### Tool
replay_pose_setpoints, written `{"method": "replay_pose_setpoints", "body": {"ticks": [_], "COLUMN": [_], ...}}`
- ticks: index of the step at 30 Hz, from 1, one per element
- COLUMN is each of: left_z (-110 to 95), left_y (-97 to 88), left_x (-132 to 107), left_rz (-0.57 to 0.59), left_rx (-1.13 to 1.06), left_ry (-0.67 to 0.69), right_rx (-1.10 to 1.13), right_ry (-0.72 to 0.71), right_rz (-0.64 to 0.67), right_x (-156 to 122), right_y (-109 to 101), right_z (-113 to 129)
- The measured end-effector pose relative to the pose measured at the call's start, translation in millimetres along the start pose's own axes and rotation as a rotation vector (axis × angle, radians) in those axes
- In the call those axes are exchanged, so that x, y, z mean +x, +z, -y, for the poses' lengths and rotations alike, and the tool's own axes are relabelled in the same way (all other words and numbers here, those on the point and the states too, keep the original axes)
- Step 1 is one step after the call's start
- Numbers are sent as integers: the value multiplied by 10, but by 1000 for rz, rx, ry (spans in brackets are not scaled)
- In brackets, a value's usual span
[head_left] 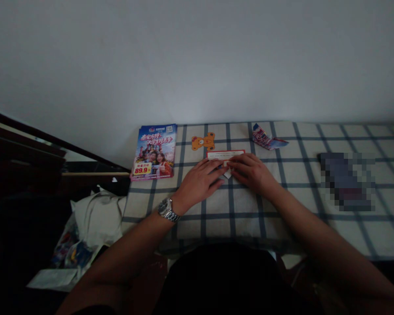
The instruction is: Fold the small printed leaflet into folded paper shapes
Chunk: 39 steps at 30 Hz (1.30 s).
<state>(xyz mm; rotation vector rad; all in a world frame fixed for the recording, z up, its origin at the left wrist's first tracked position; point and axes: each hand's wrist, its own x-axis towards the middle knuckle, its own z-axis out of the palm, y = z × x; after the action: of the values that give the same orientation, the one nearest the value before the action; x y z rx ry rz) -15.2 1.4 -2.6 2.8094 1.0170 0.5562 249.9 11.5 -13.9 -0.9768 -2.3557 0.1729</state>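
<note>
A partly folded paper sheet (pixel 228 154) with a red edge and printed lines lies flat on the checked tablecloth. Its near end comes to a small white point between my hands. My left hand (pixel 200 180), with a metal watch on the wrist, rests on the sheet's left side, fingers stretched out and thumb apart. On the right side, the bent fingers of my right hand (pixel 253 173) close on the paper near that point. The fingers cover much of the fold. Behind the right hand stands a folded paper piece (pixel 267 139) with a colourful print.
A stack of printed flyers (pixel 154 153) lies at the table's left end. A bear-shaped cutout (pixel 203 141) is beyond the sheet. To the right is a blurred dark object (pixel 346 181). A wall runs along the back; white bags (pixel 96 214) sit below the left edge.
</note>
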Motion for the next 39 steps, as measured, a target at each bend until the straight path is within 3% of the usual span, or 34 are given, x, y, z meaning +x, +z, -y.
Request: {"method": "replay_pose_setpoints", "body": {"ticks": [15,32,39], "left_z": [-13,-9,14], "left_y": [-37,-49,-144], "left_x": [7,3,-78], "left_rz": [23,22,89], "left_rx": [23,41,37], "left_ry": [14,40,108], "right_rx": [-28,19,-1], "right_ry": [-84,-45,-55], "right_rz": [32,97,91], "right_x": [38,51,53], "right_y": [-2,-27,-60], "right_z": [27,-16,26]}}
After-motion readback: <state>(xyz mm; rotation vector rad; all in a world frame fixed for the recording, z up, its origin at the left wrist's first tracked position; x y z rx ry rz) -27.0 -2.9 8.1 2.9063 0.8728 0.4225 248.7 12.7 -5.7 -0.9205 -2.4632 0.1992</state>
